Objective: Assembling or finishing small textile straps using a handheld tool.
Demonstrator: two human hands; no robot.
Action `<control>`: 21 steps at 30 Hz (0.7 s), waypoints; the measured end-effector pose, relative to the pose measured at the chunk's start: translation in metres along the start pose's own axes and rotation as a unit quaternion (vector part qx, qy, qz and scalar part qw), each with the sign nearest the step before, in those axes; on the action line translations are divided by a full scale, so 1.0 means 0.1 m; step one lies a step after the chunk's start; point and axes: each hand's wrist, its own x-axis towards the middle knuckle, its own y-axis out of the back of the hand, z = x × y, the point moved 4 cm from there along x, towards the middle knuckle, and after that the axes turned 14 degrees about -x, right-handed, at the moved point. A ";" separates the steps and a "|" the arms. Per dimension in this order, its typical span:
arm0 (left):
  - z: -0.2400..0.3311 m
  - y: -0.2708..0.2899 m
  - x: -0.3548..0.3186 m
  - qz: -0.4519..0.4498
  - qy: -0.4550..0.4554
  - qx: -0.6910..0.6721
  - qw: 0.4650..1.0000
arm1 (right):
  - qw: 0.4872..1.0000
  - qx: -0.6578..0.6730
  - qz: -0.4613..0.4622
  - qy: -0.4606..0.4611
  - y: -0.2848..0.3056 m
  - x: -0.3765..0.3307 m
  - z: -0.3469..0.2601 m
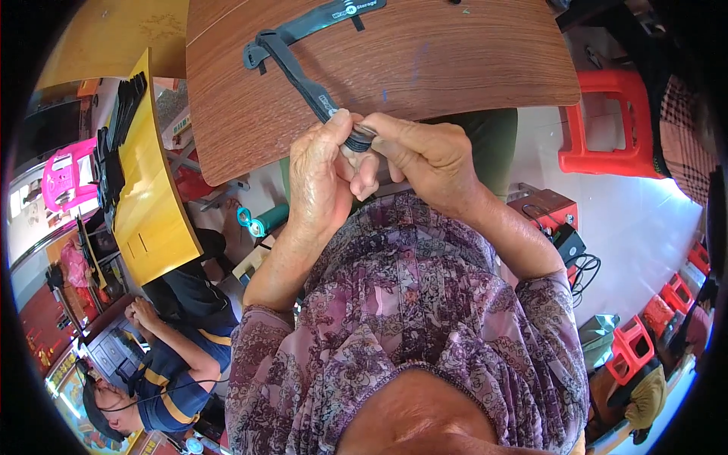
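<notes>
A brown wood-grain counter (425,68) stands over a pale tiled floor (644,220), with red plastic stools (607,121) to the right. A flat black strap (303,76) runs from far left toward the near hands. The left hand (318,182) and right hand (425,155) have their fingers clenched on its near end.

Brown wooden tabletop (455,53) lies mostly bare right of the black strap (299,68); open passage there. Strap crosses the upper left diagonally. Yellow table (152,205) with stacked black straps (114,144) crowds the left. Red stool (607,121) stands right.
</notes>
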 end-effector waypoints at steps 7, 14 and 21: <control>0.01 0.09 0.09 -0.029 0.055 -0.061 0.996 | 0.990 0.053 -0.027 -0.125 0.03 0.10 0.13; 0.03 0.04 0.02 -0.051 0.031 -0.033 0.998 | 0.995 -0.001 -0.084 -0.048 0.07 0.13 0.08; 0.00 0.02 -0.04 -0.021 -0.012 0.004 1.000 | 0.990 -0.059 -0.126 -0.001 0.11 0.16 0.04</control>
